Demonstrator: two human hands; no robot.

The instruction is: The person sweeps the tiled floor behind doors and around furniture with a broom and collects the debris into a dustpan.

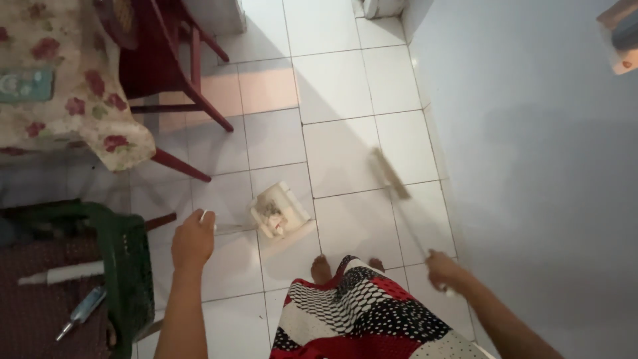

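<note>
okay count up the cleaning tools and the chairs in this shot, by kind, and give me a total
Dustpans: 1, white dustpan, its handle in the left hand
Brooms: 1, broom, held by the right hand
Chairs: 2, red chair and green chair
Total: 4

This is a room in a home, likely a dining corner. The floor (pixel 332 86) is laid with pale square tiles and meets a plain painted wall (pixel 531 166). A surface under a flowered cloth (pixel 73 100) stands at the upper left, with a dark red wooden chair (pixel 179 73) drawn up beside it. A green plastic chair (pixel 126 259) sits nearby, and a dustpan (pixel 279 211) with sweepings rests on the tiles.
</note>
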